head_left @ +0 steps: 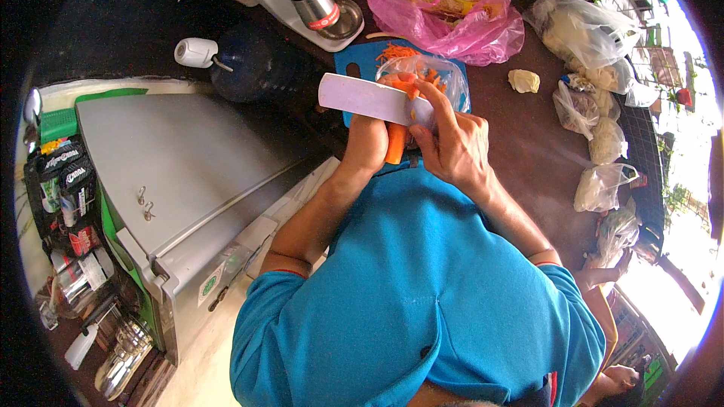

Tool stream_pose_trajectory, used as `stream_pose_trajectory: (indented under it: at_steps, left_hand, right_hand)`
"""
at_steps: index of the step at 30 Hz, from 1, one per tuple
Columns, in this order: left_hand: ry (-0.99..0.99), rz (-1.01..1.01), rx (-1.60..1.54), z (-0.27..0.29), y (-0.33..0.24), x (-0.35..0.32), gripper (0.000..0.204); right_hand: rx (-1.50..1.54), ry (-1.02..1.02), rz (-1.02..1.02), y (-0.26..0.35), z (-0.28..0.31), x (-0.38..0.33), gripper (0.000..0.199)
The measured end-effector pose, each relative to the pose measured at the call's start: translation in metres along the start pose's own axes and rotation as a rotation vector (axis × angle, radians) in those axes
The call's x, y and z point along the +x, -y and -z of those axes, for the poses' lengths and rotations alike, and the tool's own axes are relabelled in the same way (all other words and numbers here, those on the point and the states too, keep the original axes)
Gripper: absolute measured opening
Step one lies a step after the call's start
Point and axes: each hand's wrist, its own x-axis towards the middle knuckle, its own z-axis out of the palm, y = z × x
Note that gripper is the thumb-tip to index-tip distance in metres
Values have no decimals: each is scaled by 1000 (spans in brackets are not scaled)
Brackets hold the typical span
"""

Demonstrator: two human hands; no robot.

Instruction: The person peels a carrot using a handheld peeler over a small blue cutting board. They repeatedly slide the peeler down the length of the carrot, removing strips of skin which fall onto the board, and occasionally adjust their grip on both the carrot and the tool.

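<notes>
My left hand is closed around a carrot, whose thick end points toward my body. My right hand grips a broad, pale-bladed knife by its right end, with thumb and forefinger pressed near the blade. The blade lies flat-looking across the carrot and hides its middle. Orange carrot shreds lie on a blue cutting board beyond my hands. A clear plastic bag rests on the board's right side, with more orange pieces around it.
A white appliance with a metal cup stands beyond the board, beside a pink plastic bag holding a yellow packet. Several tied plastic bags line the right side. A pale lump sits nearer. Left are a blue water jug and grey refrigerator. Another person's arm shows lower right.
</notes>
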Motion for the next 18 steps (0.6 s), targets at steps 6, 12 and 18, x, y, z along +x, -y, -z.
stream_pose_trajectory:
  at_steps: [6, 12, 18]
  left_hand:
    - [29, -124, 244, 4, -5, -1, 40]
    - [0, -125, 174, -3, -8, -2, 42]
    - [-26, -203, 267, 2, -3, -1, 43]
  right_hand:
    - [0, 18, -26, 1, -1, 1, 60]
    - [16, -40, -5, 3, -5, 2, 58]
    - [28, -65, 3, 4, -5, 4, 53]
